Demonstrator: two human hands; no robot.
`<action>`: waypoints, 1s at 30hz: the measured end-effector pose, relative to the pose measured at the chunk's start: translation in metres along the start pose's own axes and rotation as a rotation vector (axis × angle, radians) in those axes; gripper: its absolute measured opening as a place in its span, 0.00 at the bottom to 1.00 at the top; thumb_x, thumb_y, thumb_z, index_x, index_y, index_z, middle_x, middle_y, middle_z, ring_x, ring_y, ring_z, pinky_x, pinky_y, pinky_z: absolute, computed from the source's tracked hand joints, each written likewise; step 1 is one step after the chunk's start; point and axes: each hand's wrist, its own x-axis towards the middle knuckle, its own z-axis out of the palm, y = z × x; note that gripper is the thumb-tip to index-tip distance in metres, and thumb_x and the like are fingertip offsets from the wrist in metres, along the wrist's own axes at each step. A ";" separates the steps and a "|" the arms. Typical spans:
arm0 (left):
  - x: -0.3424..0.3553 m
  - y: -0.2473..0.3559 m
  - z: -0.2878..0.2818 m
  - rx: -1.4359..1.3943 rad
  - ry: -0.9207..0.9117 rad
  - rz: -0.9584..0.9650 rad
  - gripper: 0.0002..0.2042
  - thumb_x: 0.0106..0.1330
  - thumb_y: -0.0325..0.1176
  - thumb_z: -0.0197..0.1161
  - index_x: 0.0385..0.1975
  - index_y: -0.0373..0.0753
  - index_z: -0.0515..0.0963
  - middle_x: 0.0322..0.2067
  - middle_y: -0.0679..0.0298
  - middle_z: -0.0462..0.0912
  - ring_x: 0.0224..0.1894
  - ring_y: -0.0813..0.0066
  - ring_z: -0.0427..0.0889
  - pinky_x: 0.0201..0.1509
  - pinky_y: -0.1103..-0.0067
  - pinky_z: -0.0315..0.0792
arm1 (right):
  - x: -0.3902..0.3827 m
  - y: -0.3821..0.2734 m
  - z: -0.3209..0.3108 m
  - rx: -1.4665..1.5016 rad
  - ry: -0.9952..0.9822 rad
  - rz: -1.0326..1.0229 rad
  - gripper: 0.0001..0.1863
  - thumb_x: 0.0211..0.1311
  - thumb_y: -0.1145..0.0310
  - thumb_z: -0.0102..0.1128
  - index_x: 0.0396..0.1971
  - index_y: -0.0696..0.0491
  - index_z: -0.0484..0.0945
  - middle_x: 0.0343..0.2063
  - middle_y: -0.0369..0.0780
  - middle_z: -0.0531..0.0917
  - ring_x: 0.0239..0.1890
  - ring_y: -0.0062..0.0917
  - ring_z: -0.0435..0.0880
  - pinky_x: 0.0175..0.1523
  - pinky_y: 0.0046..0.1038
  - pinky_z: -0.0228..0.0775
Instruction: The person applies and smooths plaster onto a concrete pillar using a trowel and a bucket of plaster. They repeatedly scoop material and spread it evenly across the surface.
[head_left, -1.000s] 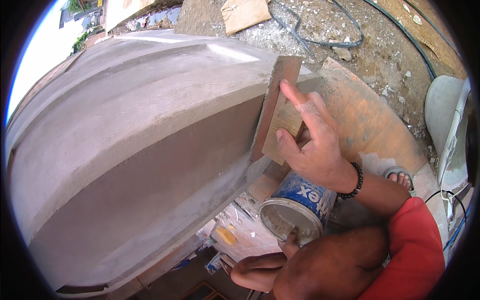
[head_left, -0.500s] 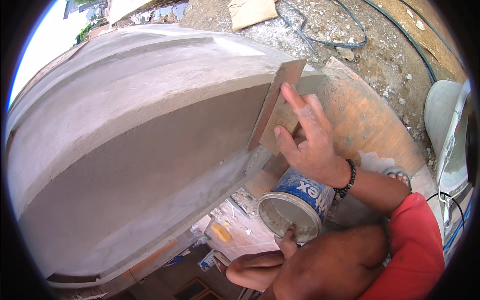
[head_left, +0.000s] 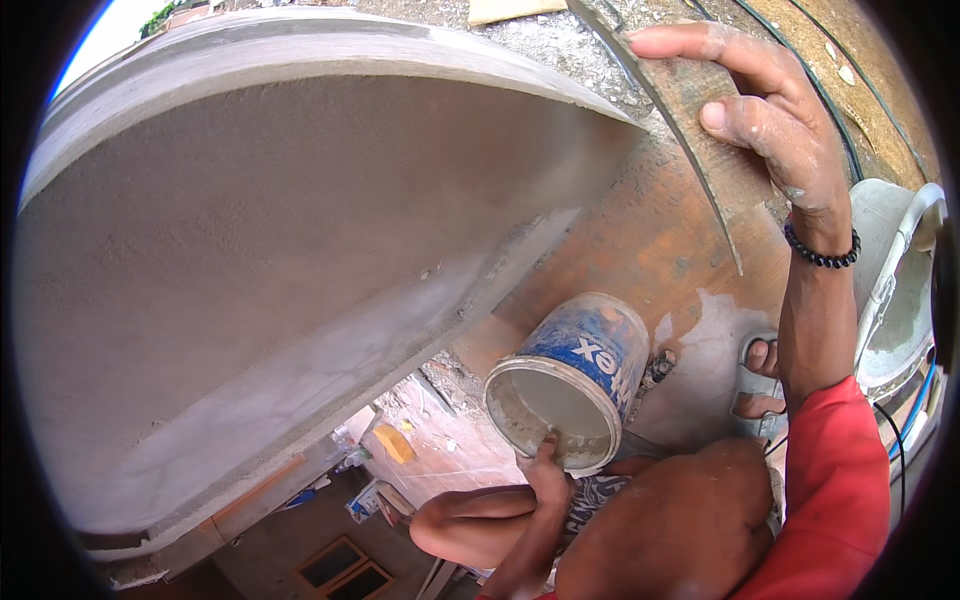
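Observation:
My right hand (head_left: 785,130), with a black bead bracelet at the wrist, grips a plastering float (head_left: 705,135) whose thin plate is seen nearly edge-on. The float is raised apart from the grey plastered wall (head_left: 250,270), at its right end. My left hand (head_left: 545,468) holds the near rim of a blue and white plastic bucket (head_left: 590,345), thumb over the inside. The bucket is tilted with its mouth toward me. Its inner wall is smeared with grey, and how much it holds cannot be made out.
Beneath the bucket lies a stained wooden board (head_left: 640,240). A white basin-like container (head_left: 890,290) stands at the right, near my sandalled foot (head_left: 762,375). Dark hoses (head_left: 815,85) cross the ground behind. A yellow sponge-like block (head_left: 394,443) lies below the wall edge.
My right hand has lifted the float off the wall and swung it up to the right. My left hand keeps hold of the bucket. The view has shifted too.

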 end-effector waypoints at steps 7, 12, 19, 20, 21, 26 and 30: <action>-0.003 0.001 0.002 -0.028 -0.013 0.006 0.26 0.59 0.17 0.58 0.60 0.30 0.65 0.51 0.55 0.75 0.51 0.64 0.77 0.57 0.70 0.72 | 0.012 0.068 -0.014 -0.282 -0.299 0.084 0.27 0.48 0.69 0.53 0.52 0.51 0.84 0.46 0.44 0.84 0.43 0.33 0.80 0.55 0.30 0.69; 0.000 -0.002 -0.001 -0.051 -0.052 -0.003 0.25 0.59 0.17 0.57 0.59 0.31 0.66 0.50 0.56 0.76 0.50 0.65 0.77 0.56 0.71 0.72 | -0.005 0.067 -0.022 -0.305 -0.076 0.203 0.26 0.53 0.68 0.56 0.55 0.52 0.81 0.48 0.42 0.83 0.45 0.29 0.80 0.55 0.28 0.70; -0.001 -0.002 -0.002 -0.052 -0.046 0.011 0.25 0.59 0.17 0.58 0.59 0.31 0.67 0.50 0.56 0.76 0.49 0.65 0.78 0.56 0.71 0.73 | -0.062 0.041 0.099 0.061 0.547 0.047 0.29 0.56 0.73 0.65 0.61 0.56 0.75 0.39 0.43 0.82 0.38 0.24 0.79 0.46 0.27 0.71; -0.001 0.000 0.000 -0.048 -0.045 0.006 0.25 0.59 0.17 0.58 0.59 0.31 0.67 0.50 0.56 0.76 0.49 0.65 0.78 0.56 0.71 0.73 | -0.065 0.035 0.108 0.039 0.526 0.097 0.30 0.56 0.73 0.65 0.62 0.57 0.74 0.36 0.43 0.80 0.36 0.24 0.78 0.44 0.28 0.71; 0.000 0.000 -0.001 -0.028 -0.035 0.014 0.25 0.59 0.17 0.58 0.59 0.31 0.67 0.50 0.56 0.76 0.49 0.65 0.78 0.56 0.70 0.73 | -0.060 0.032 0.113 0.004 0.532 0.097 0.30 0.57 0.73 0.65 0.62 0.57 0.74 0.33 0.43 0.78 0.34 0.25 0.77 0.42 0.28 0.71; -0.005 0.007 0.008 0.027 0.000 0.009 0.26 0.58 0.18 0.58 0.60 0.30 0.65 0.51 0.55 0.75 0.50 0.64 0.78 0.56 0.70 0.73 | -0.041 0.017 0.133 -0.141 0.478 0.128 0.32 0.60 0.77 0.62 0.67 0.56 0.69 0.40 0.40 0.75 0.31 0.17 0.71 0.31 0.22 0.67; -0.007 0.010 0.013 0.036 0.030 -0.013 0.28 0.58 0.18 0.58 0.61 0.30 0.63 0.52 0.54 0.75 0.51 0.62 0.77 0.58 0.68 0.72 | -0.084 0.043 0.159 -0.164 0.246 0.079 0.31 0.60 0.77 0.62 0.66 0.56 0.70 0.36 0.39 0.73 0.26 0.18 0.69 0.28 0.23 0.65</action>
